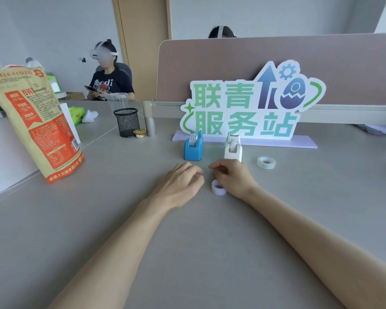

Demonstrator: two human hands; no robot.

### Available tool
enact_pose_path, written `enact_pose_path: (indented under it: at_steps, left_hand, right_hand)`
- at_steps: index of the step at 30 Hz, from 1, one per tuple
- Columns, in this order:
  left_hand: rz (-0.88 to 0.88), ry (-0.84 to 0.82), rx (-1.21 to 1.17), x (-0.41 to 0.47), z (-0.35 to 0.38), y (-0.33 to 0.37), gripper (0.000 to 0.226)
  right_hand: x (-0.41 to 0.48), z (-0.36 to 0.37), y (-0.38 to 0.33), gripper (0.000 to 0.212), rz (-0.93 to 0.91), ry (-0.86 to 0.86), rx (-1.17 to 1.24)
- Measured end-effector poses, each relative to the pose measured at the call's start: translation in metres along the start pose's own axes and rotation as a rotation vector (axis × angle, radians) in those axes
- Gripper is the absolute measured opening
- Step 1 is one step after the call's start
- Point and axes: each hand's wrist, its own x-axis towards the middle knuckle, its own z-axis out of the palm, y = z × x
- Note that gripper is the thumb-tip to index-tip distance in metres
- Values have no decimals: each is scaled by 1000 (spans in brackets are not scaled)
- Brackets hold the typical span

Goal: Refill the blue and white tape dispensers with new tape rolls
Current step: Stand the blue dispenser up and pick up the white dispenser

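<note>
The blue tape dispenser (193, 146) stands on the grey desk (187, 241) with a tape roll seated in it. To its right stands the white tape dispenser (232, 148). A clear tape roll (266, 162) lies flat on the desk, right of the white dispenser. My left hand (179, 185) rests palm down just in front of the blue dispenser, fingers loosely curled, with nothing visible in it. My right hand (233, 177) is curled in front of the white dispenser. A small white tape core (218, 187) sits against its underside. Whether the thumb grips it is hidden.
A green-lettered sign (250, 108) on a lilac base stands right behind the dispensers, against a brown partition. A tall orange bag (38, 121) stands at the left. A black mesh pen cup (126, 122) and a small jelly cup (139, 133) sit farther back. A person sits behind.
</note>
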Motion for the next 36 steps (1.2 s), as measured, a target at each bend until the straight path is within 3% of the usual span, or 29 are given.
enact_pose_path:
  at_steps: [7, 11, 14, 18, 23, 30, 36]
  left_hand:
    - [51, -85, -58, -5, 5, 20, 57]
    - [89, -78, -38, -1, 15, 25, 54]
    - [77, -23, -87, 3, 22, 28, 39]
    - [-105, 77, -114, 5, 15, 21, 29]
    - [-408, 278, 159, 10, -2, -17, 25]
    - [-469, 246, 291, 51, -3, -49, 29]
    - [-479, 159, 344, 87, -1, -69, 45]
  right_hand:
    - [-13, -18, 12, 30, -13, 69, -22]
    - [-11, -14, 11, 31, -18, 51, -45]
    - [-8, -20, 13, 33, 2, 23, -35]
    - [-7, -23, 18, 34, -52, -5, -72]
    - [-9, -18, 20, 36, -162, -5, -211]
    - [-9, -12, 21, 27, -343, -21, -371]
    - [-3, -8, 23, 23, -385, -14, -427]
